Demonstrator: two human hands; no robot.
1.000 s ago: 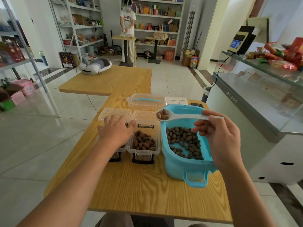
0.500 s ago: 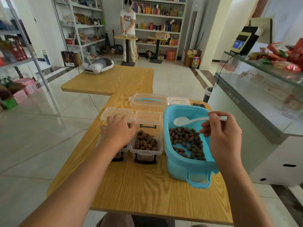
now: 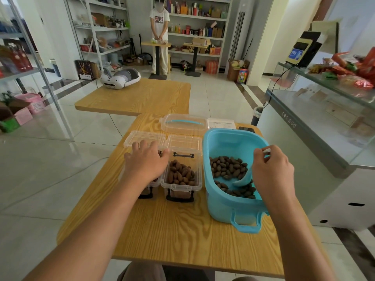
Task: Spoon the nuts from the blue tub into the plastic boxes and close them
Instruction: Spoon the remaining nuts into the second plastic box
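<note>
Your right hand (image 3: 273, 169) grips the white spoon (image 3: 243, 178), bowl down among the nuts (image 3: 227, 166) in the blue tub (image 3: 221, 207). Your left hand (image 3: 147, 162) rests fingers-spread on the left plastic box (image 3: 151, 184); the right plastic box (image 3: 181, 186) beside it sits open, full, on the tabletop (image 3: 182, 236).

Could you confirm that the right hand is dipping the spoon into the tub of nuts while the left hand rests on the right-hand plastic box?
Not quite: in the head view the left hand rests on the left-hand plastic box, not the right-hand plastic box. The rest holds: the right hand is dipping the spoon into the tub of nuts.
</note>
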